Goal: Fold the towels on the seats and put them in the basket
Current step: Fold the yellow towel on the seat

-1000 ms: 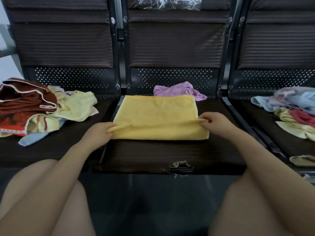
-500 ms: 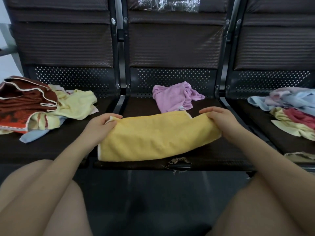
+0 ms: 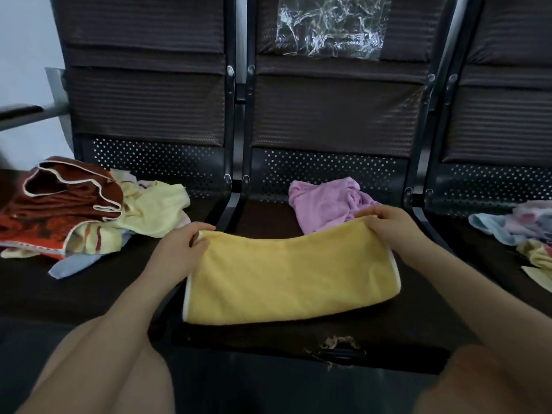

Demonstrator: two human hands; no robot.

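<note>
You've got the yellow towel (image 3: 291, 276) by its far edge, one corner in each grip. Your left hand (image 3: 179, 249) curls tight around the left corner, fingers wrapped over the white-trimmed edge. Your right hand (image 3: 388, 227) pinches the right corner, fingers bent down over the cloth. Between your grips the towel sags, its near part lying folded on the middle seat (image 3: 403, 333). Just beyond your right grip sits the crumpled pink towel (image 3: 325, 204), partly behind the yellow one. Out past your left grip, a heap of red and pale yellow towels (image 3: 89, 210). Beyond your right grip, well apart, a light blue and pink pile (image 3: 519, 228).
</note>
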